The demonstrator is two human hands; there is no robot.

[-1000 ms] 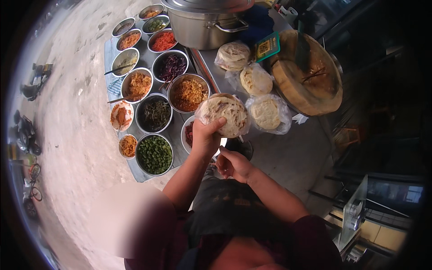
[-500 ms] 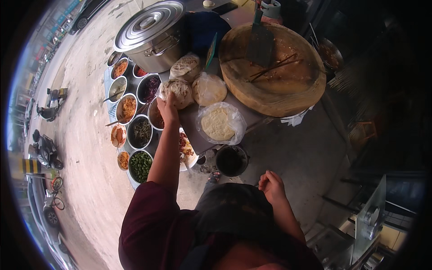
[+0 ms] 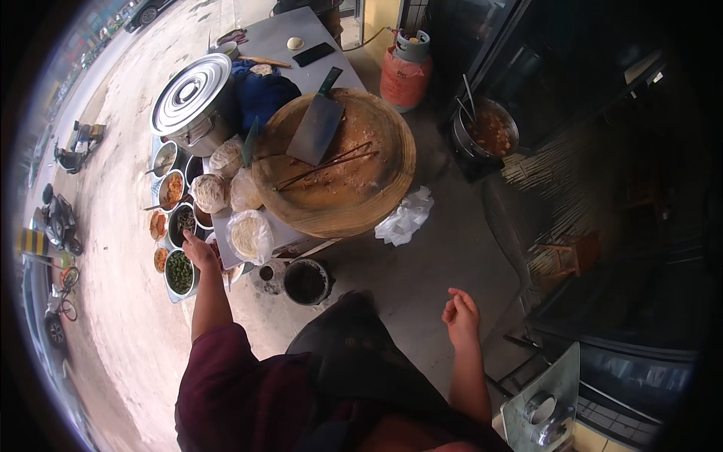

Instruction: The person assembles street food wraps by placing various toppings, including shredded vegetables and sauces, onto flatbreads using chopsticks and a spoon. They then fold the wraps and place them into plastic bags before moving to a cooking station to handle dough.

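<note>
My left hand (image 3: 200,252) reaches over the bowls at the table's left side. Its fingertips are at the bowl of dark shredded food (image 3: 183,218), beside a bowl of chopped greens (image 3: 179,273). Whether its fingers grip anything is too small to tell. Just beyond it lie bags of flatbreads (image 3: 211,193) and a clear bag with pale round dough (image 3: 250,236). My right hand (image 3: 462,316) hangs over the floor on the right, its fingers loosely curled with nothing visible in them.
A round wooden chopping block (image 3: 286,203) bears a cleaver (image 3: 316,128) and chopsticks (image 3: 331,167). Behind the bowls stands a lidded steel pot (image 3: 192,90). A black bucket (image 3: 307,282) is on the floor. At right are a gas cylinder (image 3: 405,75) and a pan of red stew (image 3: 486,129).
My left hand has left the bagged flatbreads and come nearer, to the bowls. The view has swung right, showing more of the table's far end and the stew pan. My right hand stays curled.
</note>
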